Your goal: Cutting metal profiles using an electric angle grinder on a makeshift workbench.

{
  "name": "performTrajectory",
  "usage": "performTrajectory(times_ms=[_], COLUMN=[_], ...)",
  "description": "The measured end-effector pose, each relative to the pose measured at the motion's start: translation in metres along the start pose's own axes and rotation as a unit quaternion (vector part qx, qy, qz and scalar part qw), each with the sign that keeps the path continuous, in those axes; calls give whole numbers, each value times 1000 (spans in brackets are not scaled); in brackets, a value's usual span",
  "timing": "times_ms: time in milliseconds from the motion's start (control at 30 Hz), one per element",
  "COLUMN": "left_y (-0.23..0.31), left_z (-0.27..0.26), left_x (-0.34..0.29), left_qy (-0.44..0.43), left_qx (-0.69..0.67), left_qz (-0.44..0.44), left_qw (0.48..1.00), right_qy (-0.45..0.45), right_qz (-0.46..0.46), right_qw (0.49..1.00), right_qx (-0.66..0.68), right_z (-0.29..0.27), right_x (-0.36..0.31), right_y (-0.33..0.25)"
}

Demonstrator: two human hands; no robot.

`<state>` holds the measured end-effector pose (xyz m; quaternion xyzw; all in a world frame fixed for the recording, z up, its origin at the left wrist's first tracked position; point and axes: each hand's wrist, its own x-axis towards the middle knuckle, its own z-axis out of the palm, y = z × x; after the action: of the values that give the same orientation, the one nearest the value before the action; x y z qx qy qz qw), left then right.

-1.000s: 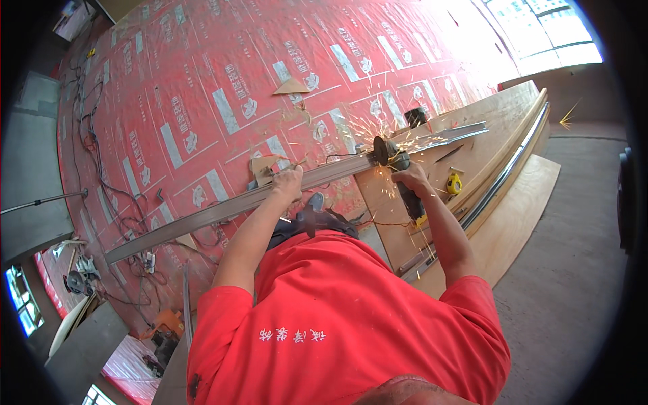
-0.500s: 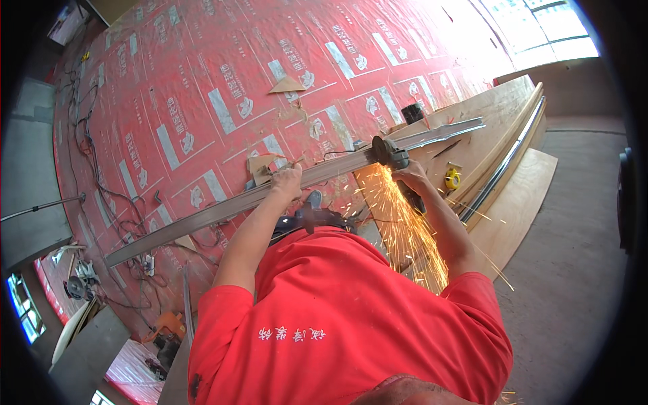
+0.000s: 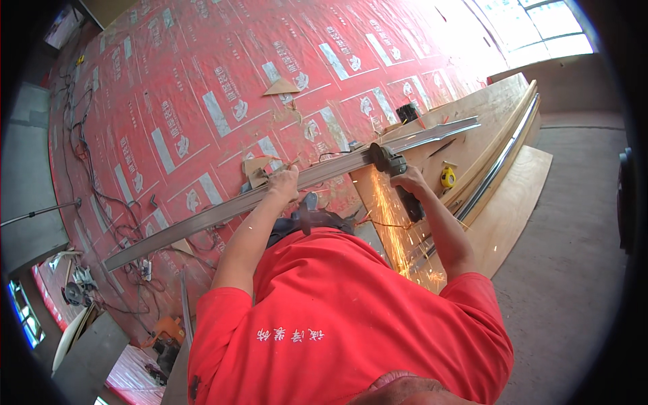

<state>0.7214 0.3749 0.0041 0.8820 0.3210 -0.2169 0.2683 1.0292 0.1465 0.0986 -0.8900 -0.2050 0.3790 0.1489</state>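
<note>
The long grey metal channel [image 3: 297, 182] lies across the near edge of the pale plywood surface [image 3: 486, 115], pinned by the left hand [image 3: 285, 183] curled over it, while the right hand [image 3: 407, 180] is wrapped around a dark angle grinder [image 3: 395, 177] throwing sparks [image 3: 395, 229], a yellow tape measure [image 3: 447, 177] just beside.

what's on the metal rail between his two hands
In the head view, only bare metal rail runs between the left hand and the right hand holding the angle grinder.
</note>
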Motion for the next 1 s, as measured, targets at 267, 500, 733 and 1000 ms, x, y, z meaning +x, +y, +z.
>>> performTrajectory(times_ms=[267, 500, 733, 1000], left_y=[-3, -2, -5, -3], left_z=[7, 9, 16, 12], left_x=[2, 3, 5, 2], left_qy=[23, 20, 15, 22], left_qx=[-15, -26, -11, -30], left_qz=[11, -1, 1, 9], left_qw=[1000, 999, 1000, 999], right_qy=[-5, 12, -24, -12], right_qz=[2, 0, -8, -52], right_qw=[1000, 1000, 999, 998], right_qx=[15, 4, 38, 21], right_z=[-1, -2, -3, -6], right_x=[0, 4, 17, 12], right_y=[-16, -34, -25, -15])
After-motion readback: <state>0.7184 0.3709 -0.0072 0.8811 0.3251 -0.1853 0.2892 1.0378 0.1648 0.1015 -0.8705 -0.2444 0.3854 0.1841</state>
